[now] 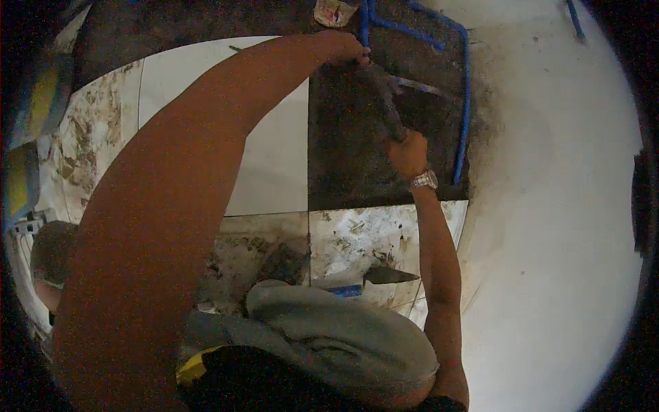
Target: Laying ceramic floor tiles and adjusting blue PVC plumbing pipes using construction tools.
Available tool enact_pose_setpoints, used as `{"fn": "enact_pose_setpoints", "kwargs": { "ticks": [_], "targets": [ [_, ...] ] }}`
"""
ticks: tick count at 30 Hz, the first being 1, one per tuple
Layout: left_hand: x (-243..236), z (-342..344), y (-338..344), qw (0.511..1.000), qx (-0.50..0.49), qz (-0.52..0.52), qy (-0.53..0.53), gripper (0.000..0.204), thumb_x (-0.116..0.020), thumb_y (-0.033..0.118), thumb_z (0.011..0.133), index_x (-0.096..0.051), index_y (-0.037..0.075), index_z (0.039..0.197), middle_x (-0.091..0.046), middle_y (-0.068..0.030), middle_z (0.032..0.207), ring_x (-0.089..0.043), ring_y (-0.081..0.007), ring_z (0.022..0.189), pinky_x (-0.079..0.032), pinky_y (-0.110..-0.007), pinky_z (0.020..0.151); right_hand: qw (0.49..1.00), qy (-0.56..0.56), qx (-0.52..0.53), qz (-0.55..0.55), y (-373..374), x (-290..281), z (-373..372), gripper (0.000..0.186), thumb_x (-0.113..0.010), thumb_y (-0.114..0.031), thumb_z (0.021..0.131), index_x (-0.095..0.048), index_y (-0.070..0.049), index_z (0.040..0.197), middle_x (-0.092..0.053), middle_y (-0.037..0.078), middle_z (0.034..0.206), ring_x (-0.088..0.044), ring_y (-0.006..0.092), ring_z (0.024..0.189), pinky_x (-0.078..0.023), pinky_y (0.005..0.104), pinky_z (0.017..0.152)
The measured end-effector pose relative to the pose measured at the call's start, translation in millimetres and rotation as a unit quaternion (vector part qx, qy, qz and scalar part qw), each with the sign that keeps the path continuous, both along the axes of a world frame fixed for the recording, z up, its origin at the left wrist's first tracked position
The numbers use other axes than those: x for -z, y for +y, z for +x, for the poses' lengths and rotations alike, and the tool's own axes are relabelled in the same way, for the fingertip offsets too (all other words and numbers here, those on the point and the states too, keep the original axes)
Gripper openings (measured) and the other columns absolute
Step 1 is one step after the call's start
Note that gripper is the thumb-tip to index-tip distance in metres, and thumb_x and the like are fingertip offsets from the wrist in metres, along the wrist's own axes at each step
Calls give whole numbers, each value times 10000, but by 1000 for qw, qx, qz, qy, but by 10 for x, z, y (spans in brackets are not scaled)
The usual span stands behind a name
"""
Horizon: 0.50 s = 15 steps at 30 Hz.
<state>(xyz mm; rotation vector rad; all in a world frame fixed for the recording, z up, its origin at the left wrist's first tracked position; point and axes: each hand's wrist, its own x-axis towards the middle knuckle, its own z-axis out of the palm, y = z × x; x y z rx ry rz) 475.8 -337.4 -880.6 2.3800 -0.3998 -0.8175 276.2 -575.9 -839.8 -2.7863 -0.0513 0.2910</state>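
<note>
My right hand point(410, 154), with a metal watch on its wrist, is closed round one end of a long dark tool point(386, 99). The tool slants up and left toward my left hand; its exact kind is too dim to make out. My left hand point(347, 48) reaches far forward, its fingers closed at the lower end of an upright blue pipe point(364, 26), right where the far end of the tool meets it. My fingertips there are partly hidden. A thin pale strip point(417, 86) shows beside the tool, over dark bare ground point(343, 158).
Blue pipe point(466, 103) runs along the pale wall point(549, 206) at right. White floor tiles point(271, 165), some smeared with mud, lie left and near. A trowel point(390, 276) rests by my bent knee point(343, 329). A crumpled packet point(334, 12) lies beyond my left hand.
</note>
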Motion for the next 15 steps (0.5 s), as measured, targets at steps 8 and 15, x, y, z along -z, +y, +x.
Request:
{"fn": "enact_pose_setpoints", "kwargs": {
  "ticks": [8,15],
  "targets": [
    [261,69,50,988,94,8,-122,444,-457,487,927,-543,223,1274,-576,-146,1207,-582,-332,1059,-458,-446,909,1000,-22,10,-4,73,44,-75,329,-718,-291,735,-672,19,833,-661,210,731,-653,368,695,-493,400,625],
    [345,50,118,927,215,46,-304,433,-482,194,932,-447,283,1354,-506,-28,1337,-522,-304,1172,-466,-417,952,969,-172,2,176,77,-1079,-169,241,-676,-246,804,-680,-15,871,-650,88,713,-599,191,623,-466,307,584]
  ]
}}
